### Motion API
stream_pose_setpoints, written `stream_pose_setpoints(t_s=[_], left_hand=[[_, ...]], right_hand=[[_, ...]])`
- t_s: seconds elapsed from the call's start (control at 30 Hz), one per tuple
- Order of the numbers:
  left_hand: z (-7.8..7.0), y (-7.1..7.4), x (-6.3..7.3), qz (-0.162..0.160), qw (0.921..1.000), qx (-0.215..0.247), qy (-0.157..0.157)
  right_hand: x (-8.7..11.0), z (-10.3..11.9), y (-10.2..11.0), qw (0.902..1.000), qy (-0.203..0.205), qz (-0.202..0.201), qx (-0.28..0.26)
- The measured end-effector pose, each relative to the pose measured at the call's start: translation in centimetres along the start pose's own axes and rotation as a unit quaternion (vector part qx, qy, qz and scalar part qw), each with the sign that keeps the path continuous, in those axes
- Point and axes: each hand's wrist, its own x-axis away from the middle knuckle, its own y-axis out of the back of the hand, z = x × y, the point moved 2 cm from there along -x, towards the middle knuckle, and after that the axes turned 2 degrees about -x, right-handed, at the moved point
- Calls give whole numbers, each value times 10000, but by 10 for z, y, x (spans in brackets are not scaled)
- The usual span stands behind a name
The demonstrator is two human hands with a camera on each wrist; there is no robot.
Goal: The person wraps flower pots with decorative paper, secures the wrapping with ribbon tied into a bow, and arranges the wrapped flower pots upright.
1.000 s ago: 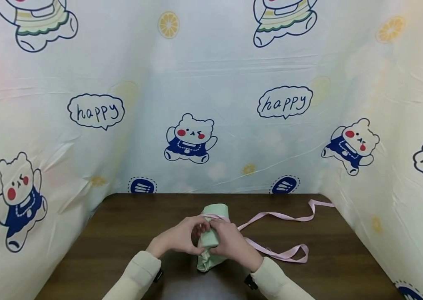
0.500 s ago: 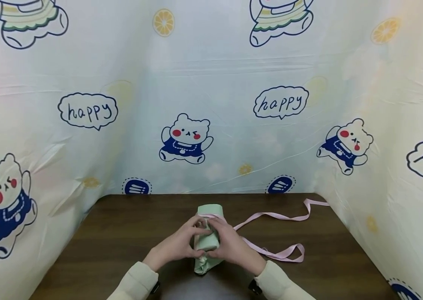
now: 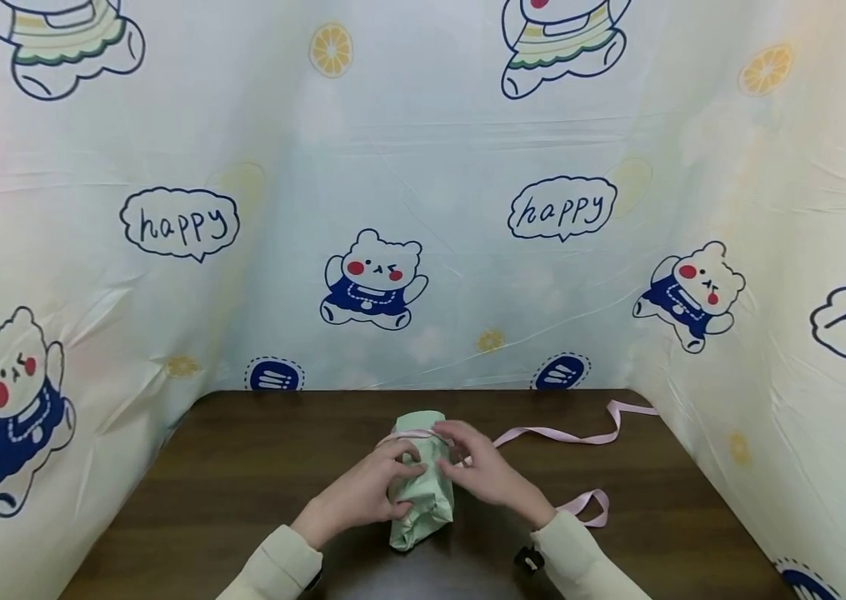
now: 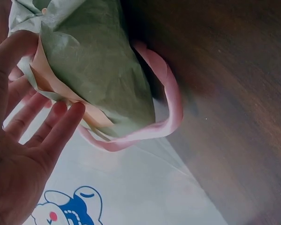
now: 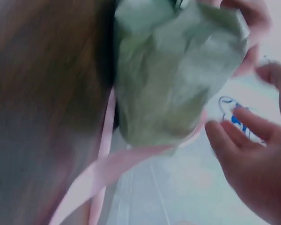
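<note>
A wrapped package in light green paper [image 3: 428, 492] lies lengthwise on the dark table, its near end crumpled and folded. Pink ribbon [image 3: 417, 433] crosses its far part and loops around it loosely. My left hand [image 3: 368, 492] holds the package from the left, thumb near the close end and fingertips on top. In the left wrist view the thumb and fingers are at a paper edge [image 4: 61, 86] with a tan strip along it. My right hand [image 3: 493, 477] is at the package's right side, fingers spread and loosely bent, with fingertips close to the ribbon [image 5: 100, 176].
The ribbon's tails trail off to the right, one wavy tail [image 3: 565, 435] reaching the table's right edge and one folded loop [image 3: 592, 505] beside the right wrist. A printed cloth curtain [image 3: 377, 167] encloses the dark wooden table [image 3: 280, 446] at the back and sides.
My right hand has moved from the package's top to its right side, parting from the left fingertips. More of the green top now shows. The left hand has stayed at the package.
</note>
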Motion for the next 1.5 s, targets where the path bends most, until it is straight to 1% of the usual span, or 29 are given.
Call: stream_pose_setpoints(t_s=[0.07, 0.13, 0.23, 0.3, 0.37, 0.47, 0.53, 0.6, 0.67, 0.73, 0.83, 0.97, 1.03, 1.1, 1.17, 1.2, 1.27, 1.3, 1.33, 1.43, 1.5], left_hand=[[-2, 0, 0, 16, 9999, -100, 71], [-5, 1, 0, 29, 9997, -191, 129], [-9, 3, -1, 31, 9993, -344, 144], [-11, 4, -1, 22, 9989, -449, 116], [-13, 3, -1, 17, 9982, -598, 73], [-15, 2, 0, 28, 9971, -757, 102], [-16, 1, 0, 30, 9965, -825, 144], [-16, 1, 0, 20, 9967, -787, 198], [-16, 0, 0, -31, 9970, -746, 184], [-16, 0, -2, -99, 9972, -726, 114], [-16, -1, -2, -139, 9974, -699, 55], [-14, 0, 0, -9, 9980, -599, 190], [-14, 0, 1, 12, 9980, -589, 218], [-15, 1, 1, -5, 9980, -589, 207], [-15, 1, 1, -50, 9980, -601, 187], [-15, 1, 1, -79, 9979, -615, 166], [-16, 1, 1, -91, 9978, -630, 156], [-15, 0, 1, -92, 9978, -645, 158], [-15, 0, 2, -98, 9975, -680, 161], [-16, -1, 1, -193, 9947, -996, 144], [-16, -2, 0, -273, 9922, -1209, 122]], right_hand=[[-4, -5, 2, 9987, -15, -386, 323], [-8, -10, 1, 9955, -83, -610, 726], [-12, -15, -2, 9928, -150, -670, 983], [-12, -16, -1, 9941, -76, -629, 879], [-8, -16, 3, 9963, 37, -480, 718], [2, -17, 14, 9980, 133, -100, 617], [10, -20, 23, 9980, 69, 148, 618], [19, -25, 33, 9973, -19, 336, 660], [28, -31, 43, 9963, -76, 489, 708], [38, -38, 52, 9947, -155, 627, 794], [49, -44, 62, 9912, -422, 929, 843], [58, -43, 72, 9831, -862, 1334, 908], [59, -42, 76, 9797, -936, 1511, 923], [61, -42, 81, 9782, -898, 1596, 974], [61, -45, 88, 9782, -857, 1547, 1090], [61, -47, 92, 9785, -822, 1448, 1214], [62, -54, 100, 9771, -956, 1067, 1575], [62, -58, 104, 9741, -1113, 828, 1788], [63, -63, 108, 9692, -1304, 605, 2000], [63, -81, 117, 9493, -1842, 55, 2548], [62, -92, 120, 9369, -1992, -76, 2871]])
